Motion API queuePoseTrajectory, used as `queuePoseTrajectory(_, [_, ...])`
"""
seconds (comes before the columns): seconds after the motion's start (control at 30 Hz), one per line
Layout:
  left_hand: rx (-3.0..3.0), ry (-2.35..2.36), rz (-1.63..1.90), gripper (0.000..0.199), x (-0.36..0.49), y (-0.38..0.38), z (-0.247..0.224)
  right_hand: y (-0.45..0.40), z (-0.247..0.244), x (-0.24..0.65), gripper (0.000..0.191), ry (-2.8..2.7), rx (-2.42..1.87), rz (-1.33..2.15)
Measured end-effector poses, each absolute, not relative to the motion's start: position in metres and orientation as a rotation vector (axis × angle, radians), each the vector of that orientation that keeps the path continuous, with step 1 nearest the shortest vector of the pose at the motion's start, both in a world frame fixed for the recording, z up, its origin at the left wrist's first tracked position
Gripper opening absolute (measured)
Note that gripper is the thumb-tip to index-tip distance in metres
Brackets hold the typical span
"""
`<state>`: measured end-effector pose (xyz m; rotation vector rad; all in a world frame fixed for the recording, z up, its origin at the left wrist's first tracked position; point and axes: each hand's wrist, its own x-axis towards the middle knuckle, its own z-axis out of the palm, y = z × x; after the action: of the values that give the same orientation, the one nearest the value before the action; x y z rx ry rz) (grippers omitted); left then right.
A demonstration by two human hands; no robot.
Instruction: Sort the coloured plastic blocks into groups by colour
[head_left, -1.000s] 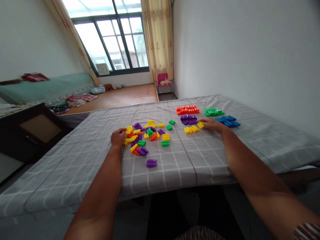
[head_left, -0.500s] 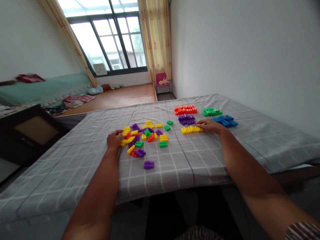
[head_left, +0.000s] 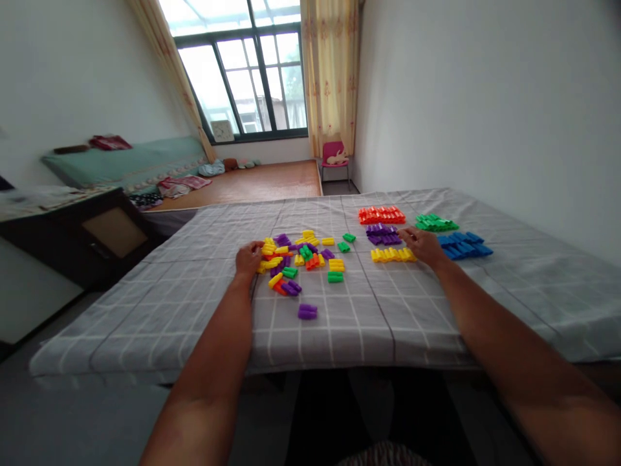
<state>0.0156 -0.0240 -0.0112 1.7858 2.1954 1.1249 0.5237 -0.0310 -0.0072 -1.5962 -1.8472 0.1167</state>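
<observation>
A loose pile of small ribbed plastic pieces (head_left: 305, 253) in yellow, purple, green and orange lies on the checked grey cloth. At its left edge is my left hand (head_left: 249, 257), fingers curled against yellow pieces; its fingertips are partly hidden. My right hand (head_left: 422, 244) reaches to the right end of a purple row (head_left: 383, 234), thumb and fingers drawn together. What they pinch, if anything, is too small to make out. Just in front of that row lies a yellow row (head_left: 392, 255). Behind it is an orange-red row (head_left: 381, 215).
A green group (head_left: 437, 222) and a blue group (head_left: 464, 246) lie right of my right hand. One purple piece (head_left: 307, 312) sits apart near the table's front edge. Beyond the table (head_left: 204, 336) stand a bed (head_left: 272, 180), a pink chair (head_left: 334, 155) and a dark cabinet (head_left: 109, 243).
My right hand has moved from the yellow row's right end back to the purple row's end. My left hand stays at the pile's edge. The whole view has shifted, with things appearing farther right.
</observation>
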Motion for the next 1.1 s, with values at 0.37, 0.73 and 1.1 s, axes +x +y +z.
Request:
queuePoseTrajectory(0.37, [1.637,2.051,1.271,0.035,0.014,-0.019,-0.023,-0.033,0.021,0.353,0.028,-2.384,-1.016,0.175])
queuePoseTrajectory(0.73, [1.256,1.897,1.664,0.040,-0.001,-0.008,-0.031,0.006,0.023,0.202,0.025,-2.384,-0.916,0.202])
queuePoseTrajectory(1.1, [1.173,1.855,1.744,0.037,-0.001,-0.008,-0.028,0.042,0.012,0.128,0.035,-2.567,-1.304,0.169])
